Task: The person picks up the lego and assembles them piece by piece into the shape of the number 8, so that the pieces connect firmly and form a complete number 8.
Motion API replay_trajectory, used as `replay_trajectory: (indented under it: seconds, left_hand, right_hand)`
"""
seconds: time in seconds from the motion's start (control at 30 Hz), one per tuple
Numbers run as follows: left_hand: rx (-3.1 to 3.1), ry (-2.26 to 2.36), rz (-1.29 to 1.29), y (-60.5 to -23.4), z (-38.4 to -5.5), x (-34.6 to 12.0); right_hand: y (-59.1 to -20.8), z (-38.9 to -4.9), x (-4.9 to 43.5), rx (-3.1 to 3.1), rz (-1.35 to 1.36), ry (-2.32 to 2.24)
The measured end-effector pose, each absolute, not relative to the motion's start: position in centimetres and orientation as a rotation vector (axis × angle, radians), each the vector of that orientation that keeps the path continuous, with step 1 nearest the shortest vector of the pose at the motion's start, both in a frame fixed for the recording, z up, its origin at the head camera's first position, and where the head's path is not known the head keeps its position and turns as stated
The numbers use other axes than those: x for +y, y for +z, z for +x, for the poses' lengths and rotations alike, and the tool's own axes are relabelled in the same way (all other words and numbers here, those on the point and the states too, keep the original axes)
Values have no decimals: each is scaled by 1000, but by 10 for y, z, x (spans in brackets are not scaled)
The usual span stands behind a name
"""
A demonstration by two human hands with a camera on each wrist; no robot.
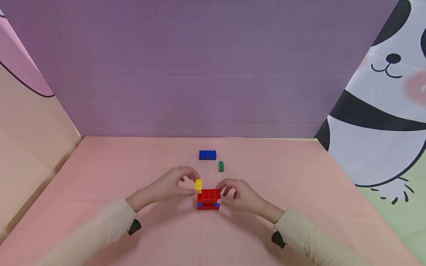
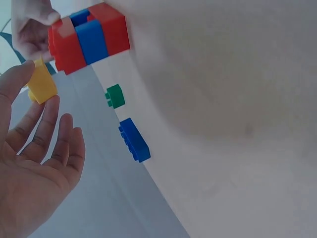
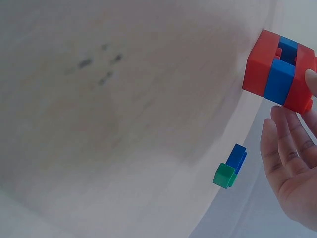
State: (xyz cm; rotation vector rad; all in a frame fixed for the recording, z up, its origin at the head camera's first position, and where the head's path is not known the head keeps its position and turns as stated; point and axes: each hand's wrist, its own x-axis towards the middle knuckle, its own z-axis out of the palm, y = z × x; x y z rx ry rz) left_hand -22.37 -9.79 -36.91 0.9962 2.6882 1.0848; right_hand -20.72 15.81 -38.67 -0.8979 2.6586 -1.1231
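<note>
A block stack (image 1: 208, 200) stands on the pink surface: a red brick at the bottom, blue bricks with a gap between them in the middle, a studded red brick (image 2: 67, 47) on top. My left hand (image 1: 173, 183) pinches a small yellow brick (image 1: 198, 186) between thumb and fingers, close to the stack's top left end. In the left wrist view the yellow brick (image 2: 42, 83) is apart from the stack. At the stack's right end, my right hand (image 1: 242, 195) grips the upper red brick, thumb in front and fingers behind.
Beyond the hands, a small green brick (image 1: 221, 166) lies on the pink surface (image 1: 139, 155). Behind it and a little left is a longer blue brick (image 1: 208, 155). A purple backdrop (image 1: 199, 74) rises at the far edge, with a panda-printed panel (image 1: 382, 147) to the right.
</note>
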Motion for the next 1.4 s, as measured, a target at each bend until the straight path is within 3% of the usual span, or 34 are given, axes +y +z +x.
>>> replay_trajectory:
  seconds: [1.4]
  left_hand:
    - [2676, 1106, 1003, -376, -214, -92]
  right_hand:
    - [-388, -208, 158, 2676, -910, -1109]
